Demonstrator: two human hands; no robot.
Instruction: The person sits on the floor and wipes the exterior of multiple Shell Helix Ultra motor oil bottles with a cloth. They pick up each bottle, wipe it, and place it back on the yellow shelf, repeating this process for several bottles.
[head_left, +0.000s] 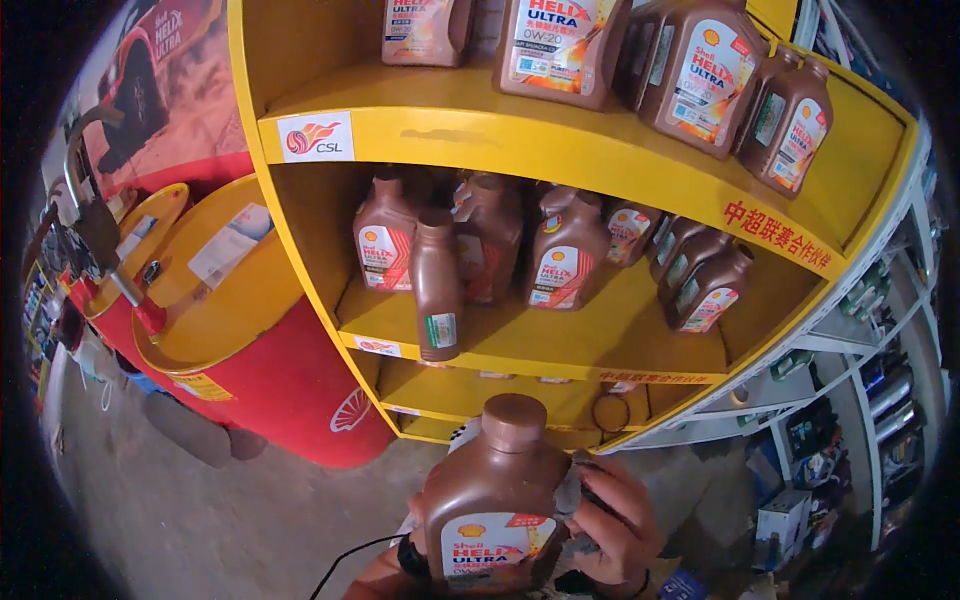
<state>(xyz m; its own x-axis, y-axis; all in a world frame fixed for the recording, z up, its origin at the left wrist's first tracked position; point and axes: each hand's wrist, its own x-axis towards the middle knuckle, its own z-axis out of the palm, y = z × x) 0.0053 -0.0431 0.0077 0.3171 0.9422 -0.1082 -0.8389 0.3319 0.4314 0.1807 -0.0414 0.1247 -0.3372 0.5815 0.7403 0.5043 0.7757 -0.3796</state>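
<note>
Before the front edge of a yellow shelf unit, below its lower left part in view, a brown bottle with a capped top was held upright, its labelled face toward the camera. The left hand was at the bottle's left side, mostly hidden behind it (a dark band showed at the wrist), so how far its fingers were closed I could not tell. The right hand had its fingers bent around a grey cloth, which lay against the bottle's right shoulder and side.

On the unit's middle shelf, a slim-looking bottle stood at the front edge near the left corner, narrow side forward. Behind it and to its right were more brown bottles, with a smaller group toward the right end. The upper shelf carried large bottles along its front edge, and a smaller bottle stood near its right corner.

Beside the unit's left edge stood a red drum with a yellow top, another drum behind it, and a metal crank pump nearby. Past the right edge ran a pale metal rack of mixed goods.
</note>
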